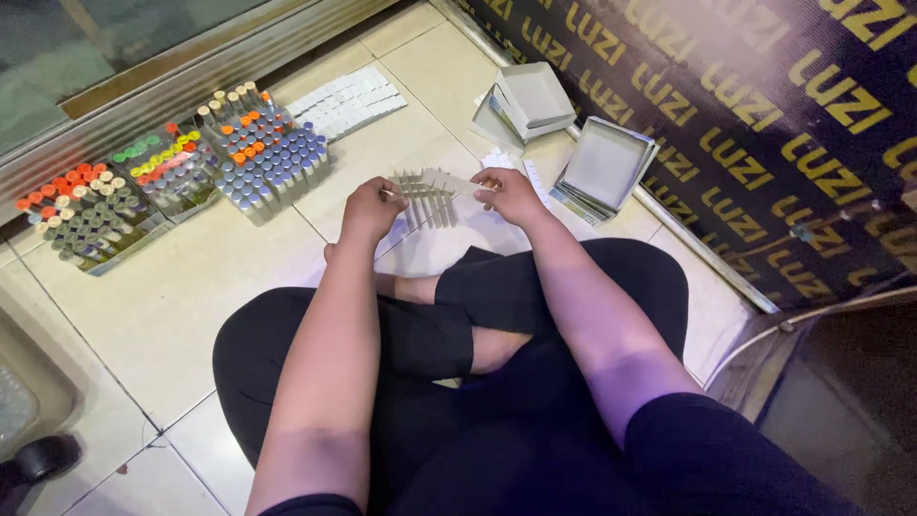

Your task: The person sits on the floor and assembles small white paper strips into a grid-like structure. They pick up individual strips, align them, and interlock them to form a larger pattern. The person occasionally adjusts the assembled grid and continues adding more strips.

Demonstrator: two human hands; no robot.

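both hands hold a white card divider grid (432, 194) just above the tiled floor (172, 306), in front of the person's crossed legs in black trousers (535, 401). left hand (371, 208) pinches the grid's left end, fingers curled tight on a strip; right hand (508, 193) pinches the right end, thumb and fingers closed on the top edge. the grid looks like thin slotted cardboard strips interlocked into a row of small cells, white to pale grey, partly fanned or skewed, not squared up; cell count too small to tell. judged light, near weightless, and floppy: it likely shears flat or folds if pulled from one corner, and the strips could crease, tear at the slots or slip out of each other. surface looks matte, so not slippery. best hold seems to be at the two opposite ends on the outer strips, as now, with a light pinch and even pull, not squeezing the middle cells. on the floor to the left sit trays of vials (172, 172) with orange, green, yellow, beige and blue-grey caps, standing upright and packed close. beyond them a flat white sheet of small pieces (346, 100) lies on the tiles. to the right, well apart from the vials, are open white boxes (531, 100) and a second stack of shallow boxes (607, 167) near a dark patterned wall (764, 115). some small white scraps (497, 159) lie just behind the right hand.
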